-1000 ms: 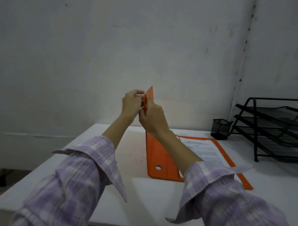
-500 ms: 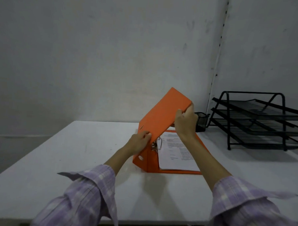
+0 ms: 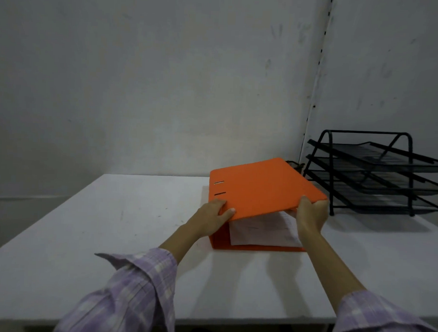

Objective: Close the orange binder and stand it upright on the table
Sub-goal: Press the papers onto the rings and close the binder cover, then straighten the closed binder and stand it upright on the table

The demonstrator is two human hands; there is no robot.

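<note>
The orange binder (image 3: 259, 189) lies on its back cover on the white table (image 3: 111, 224), right of centre. Its front cover is tilted low over the white papers (image 3: 260, 232), still a little apart from them at the near edge. My left hand (image 3: 211, 216) grips the cover's near left corner beside the spine. My right hand (image 3: 310, 213) holds the cover's near right corner, fingers under the edge and thumb on top.
A black three-tier mesh tray rack (image 3: 376, 171) stands at the back right, close to the binder. A black mesh pen cup (image 3: 293, 164) is mostly hidden behind the binder. The wall runs along the table's far edge.
The cover has swung down from steeply raised to nearly flat over the papers. Both hands followed it down, holding its near corners.
</note>
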